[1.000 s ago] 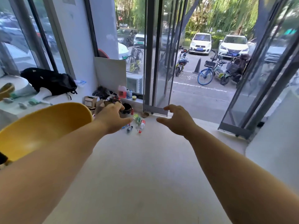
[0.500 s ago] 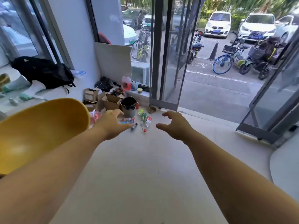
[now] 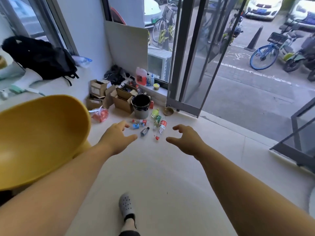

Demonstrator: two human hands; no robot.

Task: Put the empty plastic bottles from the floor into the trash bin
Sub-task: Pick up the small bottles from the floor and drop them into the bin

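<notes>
Several empty plastic bottles lie on the pale floor ahead: a clear one with a red label [image 3: 162, 126], a green one [image 3: 157, 119], a yellow-green one [image 3: 154, 112], a dark one [image 3: 144, 131], and a small red-labelled one [image 3: 142, 122]. Just behind them stands a grey trash bin [image 3: 141, 113] with a black liner. Both arms are stretched forward. My left hand [image 3: 117, 137] and my right hand [image 3: 185, 138] are open, fingers spread, holding nothing, still short of the bottles.
A yellow chair [image 3: 39, 135] stands close at my left. Cardboard boxes [image 3: 122, 99] and a red bag [image 3: 100, 114] crowd the corner beside the bin. A brass dish [image 3: 168, 111] sits by the open glass door [image 3: 192, 53]. My grey shoe [image 3: 127, 206] is below.
The view has tilted down and drawn nearer to the bottles and bin. Both hands stay open and outstretched; my shoe has come into view.
</notes>
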